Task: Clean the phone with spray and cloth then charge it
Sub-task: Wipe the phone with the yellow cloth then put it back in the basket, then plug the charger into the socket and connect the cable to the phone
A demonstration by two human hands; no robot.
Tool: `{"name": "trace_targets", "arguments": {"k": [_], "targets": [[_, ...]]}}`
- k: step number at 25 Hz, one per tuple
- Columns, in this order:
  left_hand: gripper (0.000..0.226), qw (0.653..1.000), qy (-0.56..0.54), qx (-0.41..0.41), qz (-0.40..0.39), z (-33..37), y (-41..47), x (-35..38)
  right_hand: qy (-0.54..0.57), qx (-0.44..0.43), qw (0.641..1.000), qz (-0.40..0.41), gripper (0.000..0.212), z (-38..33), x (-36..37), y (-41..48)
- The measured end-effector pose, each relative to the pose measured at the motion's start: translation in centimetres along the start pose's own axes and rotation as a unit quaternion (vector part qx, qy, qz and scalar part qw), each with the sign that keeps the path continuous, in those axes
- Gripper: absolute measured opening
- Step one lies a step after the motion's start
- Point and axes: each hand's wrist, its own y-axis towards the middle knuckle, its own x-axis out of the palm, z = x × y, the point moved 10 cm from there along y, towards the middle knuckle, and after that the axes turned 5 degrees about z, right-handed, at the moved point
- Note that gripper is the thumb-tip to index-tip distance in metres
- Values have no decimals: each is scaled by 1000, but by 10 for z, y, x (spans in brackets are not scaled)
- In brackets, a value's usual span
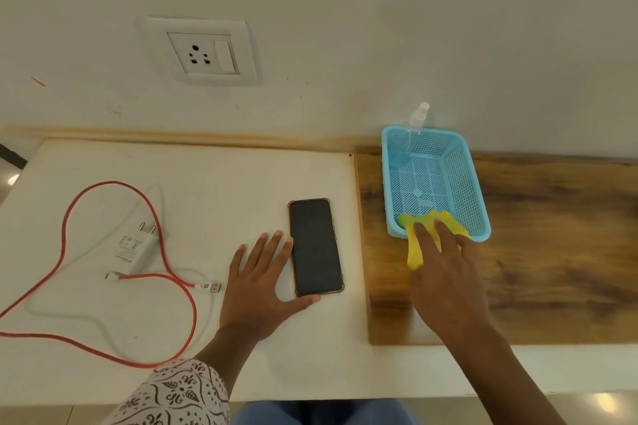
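Note:
A black phone (pixel 315 247) in a clear case lies screen up on the white table. My left hand (pixel 264 281) rests flat beside it, fingers spread, thumb touching its near edge. My right hand (pixel 445 272) grips a yellow cloth (pixel 416 252) that hangs over the near rim of a blue plastic basket (pixel 473 197). A clear spray bottle (pixel 409 138) leans in the basket's far left corner. A white charger plug (pixel 136 247) and a red cable (pixel 65 217) lie at the left.
A wall socket with a switch (pixel 203 53) is on the wall above the table's left half. The basket stands on a dark wooden board (pixel 552 252) at the right. A patterned sleeve covers my left forearm.

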Motion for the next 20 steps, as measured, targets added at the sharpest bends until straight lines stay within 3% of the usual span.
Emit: {"name": "trace_targets", "arguments": {"k": [7, 14, 17, 20], "targets": [[95, 1000, -9, -3, -21, 0, -1, 3, -58, -27, 994, 87, 38, 6, -15, 27], [97, 999, 0, -4, -45, 4, -1, 2, -88, -62, 993, 39, 39, 1, -8, 35], [103, 997, 37, -6, -70, 5, 0, -4, -16, -46, 999, -12, 45, -19, -10, 39], [97, 999, 9, -3, -32, -3, 9, -39, 60, -76, 995, 13, 41, -66, -28, 49]]}}
